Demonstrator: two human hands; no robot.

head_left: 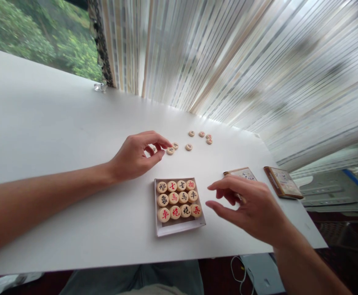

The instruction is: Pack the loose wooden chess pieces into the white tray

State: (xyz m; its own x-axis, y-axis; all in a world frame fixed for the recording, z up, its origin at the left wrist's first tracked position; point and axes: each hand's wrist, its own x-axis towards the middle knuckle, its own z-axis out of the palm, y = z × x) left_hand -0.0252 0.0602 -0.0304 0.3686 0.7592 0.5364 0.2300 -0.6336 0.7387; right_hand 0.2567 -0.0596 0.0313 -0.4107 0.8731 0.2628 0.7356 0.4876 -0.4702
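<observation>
My left hand (140,153) reaches over the table with thumb and index finger apart, the fingertips right at a round wooden Chinese chess piece (170,151). I cannot tell whether they touch it. Another piece (175,145) lies just behind, and one more (154,150) shows partly between the fingers. In front of me, a shallow open box (179,225) holds three rows of pieces with red and black characters; a bare strip shows along its near side. Right of the box hovers my right hand (243,200), thumb and fingers apart, holding nothing.
Several loose pieces (189,147) lie farther back on the white table (83,131). Two flat boxes are at the right, one (242,173) partly behind my right hand, the other (283,182) near the table's edge. A small glass object (99,87) stands by the string curtain (179,53).
</observation>
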